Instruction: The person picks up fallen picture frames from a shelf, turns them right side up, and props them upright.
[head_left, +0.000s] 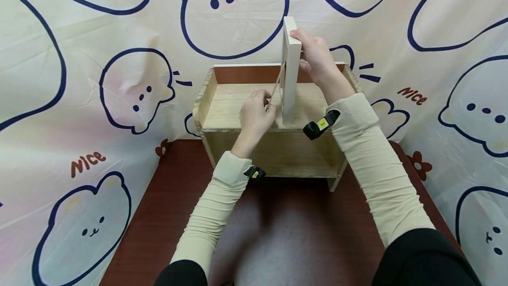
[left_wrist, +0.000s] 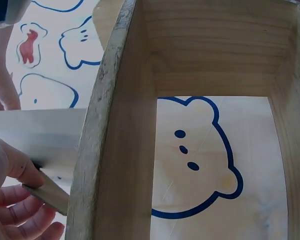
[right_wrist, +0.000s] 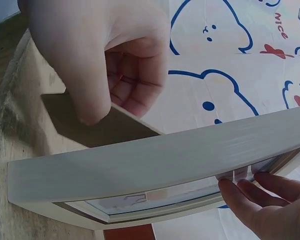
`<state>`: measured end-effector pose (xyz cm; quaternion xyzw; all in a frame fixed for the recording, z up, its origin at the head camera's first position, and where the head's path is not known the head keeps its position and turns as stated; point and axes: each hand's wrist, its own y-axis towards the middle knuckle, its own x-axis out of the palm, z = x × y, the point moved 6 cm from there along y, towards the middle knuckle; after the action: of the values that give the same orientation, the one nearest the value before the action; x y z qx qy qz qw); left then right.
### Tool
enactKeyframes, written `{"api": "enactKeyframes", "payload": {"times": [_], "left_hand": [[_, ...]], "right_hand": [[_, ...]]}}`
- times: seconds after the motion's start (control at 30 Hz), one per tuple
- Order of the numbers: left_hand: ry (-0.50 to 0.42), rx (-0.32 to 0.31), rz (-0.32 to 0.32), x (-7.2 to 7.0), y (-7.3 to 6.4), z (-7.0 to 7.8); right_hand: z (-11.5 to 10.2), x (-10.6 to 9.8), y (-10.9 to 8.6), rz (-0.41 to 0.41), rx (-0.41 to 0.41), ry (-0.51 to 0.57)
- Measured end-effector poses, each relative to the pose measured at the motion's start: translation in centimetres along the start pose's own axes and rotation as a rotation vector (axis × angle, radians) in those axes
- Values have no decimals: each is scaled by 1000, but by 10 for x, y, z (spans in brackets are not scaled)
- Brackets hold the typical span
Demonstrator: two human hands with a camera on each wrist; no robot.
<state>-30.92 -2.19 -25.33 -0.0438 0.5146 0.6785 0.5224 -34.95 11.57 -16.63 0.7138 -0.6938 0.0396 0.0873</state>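
A white picture frame (head_left: 292, 74) stands edge-on on the top board of a small wooden shelf (head_left: 226, 105). My right hand (head_left: 315, 58) grips its upper part, and in the right wrist view those fingertips (right_wrist: 240, 187) lie against the glazed front. On the frame's other side my left hand (head_left: 257, 114) pinches the flat stand flap (right_wrist: 97, 125) between thumb and fingers. The flap slants out from the frame's back, as the left wrist view also shows with the left hand (left_wrist: 17, 195) at its free end.
The shelf has raised side walls (head_left: 205, 98), a brown strip (head_left: 246, 75) along the back and a lower board (head_left: 297, 158). It stands on a dark red-brown table (head_left: 166, 215). A curtain (head_left: 131, 34) printed with bears hangs behind and at both sides.
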Motion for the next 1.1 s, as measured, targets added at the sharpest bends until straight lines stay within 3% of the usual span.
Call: {"api": "enactKeyframes", "payload": {"times": [0.37, 0.7, 1.1], "left_hand": [[-3, 15, 132, -22, 11, -18], [-33, 22, 122, -24, 11, -21], [-44, -14, 115, -26, 12, -34]], "right_hand": [[0, 2, -1, 2, -2, -26], [0, 3, -1, 16, 1, -11], [0, 23, 0, 18, -5, -175]]}}
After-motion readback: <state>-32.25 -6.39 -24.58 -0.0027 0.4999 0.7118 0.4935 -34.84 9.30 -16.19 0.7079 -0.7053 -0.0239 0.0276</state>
